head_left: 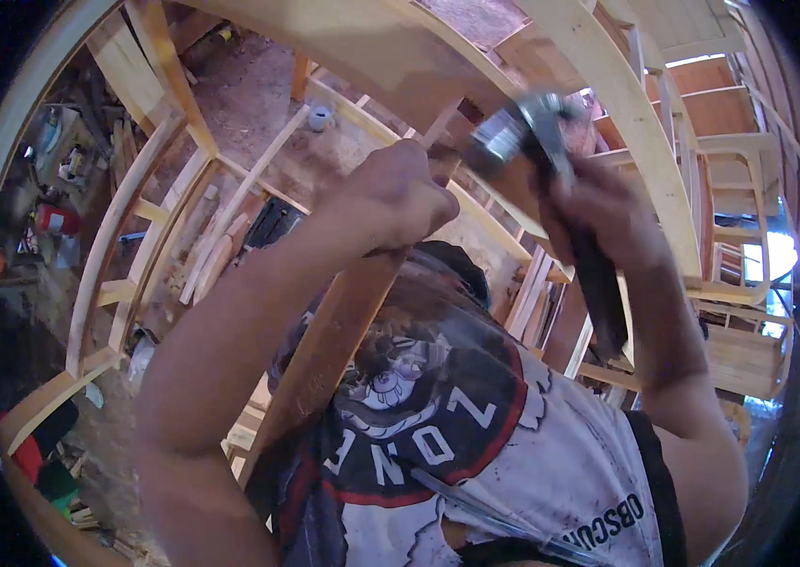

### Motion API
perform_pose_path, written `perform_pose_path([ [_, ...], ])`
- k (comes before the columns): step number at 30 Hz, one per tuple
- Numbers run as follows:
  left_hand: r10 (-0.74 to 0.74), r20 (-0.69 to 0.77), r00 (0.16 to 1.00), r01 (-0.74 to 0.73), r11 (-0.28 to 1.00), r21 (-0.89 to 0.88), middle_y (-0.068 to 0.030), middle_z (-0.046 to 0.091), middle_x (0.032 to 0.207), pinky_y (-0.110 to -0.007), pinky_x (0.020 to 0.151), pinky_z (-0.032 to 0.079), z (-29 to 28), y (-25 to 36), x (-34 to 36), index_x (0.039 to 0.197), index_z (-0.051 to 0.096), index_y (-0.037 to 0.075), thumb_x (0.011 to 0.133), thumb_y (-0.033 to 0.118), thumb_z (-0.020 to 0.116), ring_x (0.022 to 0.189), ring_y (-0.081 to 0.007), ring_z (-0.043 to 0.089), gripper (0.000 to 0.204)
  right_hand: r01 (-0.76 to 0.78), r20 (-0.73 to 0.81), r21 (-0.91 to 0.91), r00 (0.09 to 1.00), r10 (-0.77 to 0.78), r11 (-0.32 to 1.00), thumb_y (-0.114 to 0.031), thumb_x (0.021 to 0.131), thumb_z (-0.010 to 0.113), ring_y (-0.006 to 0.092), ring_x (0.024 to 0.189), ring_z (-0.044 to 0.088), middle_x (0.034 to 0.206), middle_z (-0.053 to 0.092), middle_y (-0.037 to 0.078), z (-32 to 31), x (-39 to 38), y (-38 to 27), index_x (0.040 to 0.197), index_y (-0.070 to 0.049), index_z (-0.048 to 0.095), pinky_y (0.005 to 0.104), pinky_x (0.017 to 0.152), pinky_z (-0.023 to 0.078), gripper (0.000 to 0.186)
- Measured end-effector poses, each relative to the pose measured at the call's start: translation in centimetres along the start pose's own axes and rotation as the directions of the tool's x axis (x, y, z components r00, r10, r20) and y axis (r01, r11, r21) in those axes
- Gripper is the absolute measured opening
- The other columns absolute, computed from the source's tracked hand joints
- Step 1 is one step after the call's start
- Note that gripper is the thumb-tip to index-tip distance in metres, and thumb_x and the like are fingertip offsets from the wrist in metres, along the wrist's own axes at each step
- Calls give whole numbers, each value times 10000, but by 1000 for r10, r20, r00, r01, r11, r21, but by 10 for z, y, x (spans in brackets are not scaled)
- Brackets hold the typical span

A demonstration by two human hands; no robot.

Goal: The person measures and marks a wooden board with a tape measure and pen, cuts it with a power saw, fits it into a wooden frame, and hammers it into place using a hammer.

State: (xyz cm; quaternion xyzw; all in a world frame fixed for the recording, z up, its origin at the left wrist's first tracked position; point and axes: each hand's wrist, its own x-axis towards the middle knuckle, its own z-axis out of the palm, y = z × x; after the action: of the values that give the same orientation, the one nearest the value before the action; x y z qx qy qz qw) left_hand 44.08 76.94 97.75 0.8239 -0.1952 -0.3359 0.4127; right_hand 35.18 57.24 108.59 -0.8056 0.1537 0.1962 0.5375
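Observation:
My right hand [608,208] is wrapped round the dark handle of a claw hammer [598,293]. Its metal head, smeared by motion, is raised beside a broad wooden panel [362,47]. To the left of it, my left hand [400,198] is closed round a narrow brown wooden board [338,321]. That board slants from low by my left arm up past my fist towards the panel's lower edge. My fingertips are turned away, so anything small pinched in them is hidden.
Curved wooden frame pieces [126,227] stand at the left. More pale wooden framing [645,142] rises close to my right arm. A small grey-blue cup [320,117] sits beyond my left hand. Loose wood strips lie on the dusty floor, with a red container [58,220] at far left.

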Motion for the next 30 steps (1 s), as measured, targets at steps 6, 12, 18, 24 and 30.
perform_pose_path([
  [6,65,-20,998,-63,995,73,-321,667,993,-431,852,537,8,8,1,1026,617,-147,737,251,641,984,-396,679,492,-499,253,167,856,452,851,-149,763,661,156,490,553,640,557,69,10,-21,61,1038,-3,553,287,440,453,330],
  [12,-5,-4,1000,5,1000,2,-327,665,996,-427,859,536,9,0,12,1024,621,-139,712,267,677,1003,-398,672,515,-688,232,207,725,648,696,-191,833,604,164,476,542,618,550,59,33,73,122,989,-43,554,344,431,457,221],
  [18,62,-49,997,-59,996,65,-323,664,998,-423,856,535,8,6,9,1006,616,-149,689,269,695,965,-389,679,531,-452,258,193,880,399,871,-266,880,609,114,483,507,639,516,2,56,124,162,929,-92,563,313,435,457,187],
  [24,43,-59,997,-35,990,136,-314,666,997,-427,857,532,1,8,8,1024,613,-162,671,254,688,954,-397,678,550,-208,242,5,949,201,978,-235,862,619,80,482,477,631,495,-9,68,140,140,876,-111,562,255,430,391,137],
  [30,75,-22,997,-72,990,122,-322,667,970,-444,849,529,1,9,7,1024,613,-166,681,225,658,941,-405,678,521,-153,237,81,963,130,985,-209,816,645,81,502,491,630,511,5,71,128,125,822,-91,567,236,443,380,142],
])
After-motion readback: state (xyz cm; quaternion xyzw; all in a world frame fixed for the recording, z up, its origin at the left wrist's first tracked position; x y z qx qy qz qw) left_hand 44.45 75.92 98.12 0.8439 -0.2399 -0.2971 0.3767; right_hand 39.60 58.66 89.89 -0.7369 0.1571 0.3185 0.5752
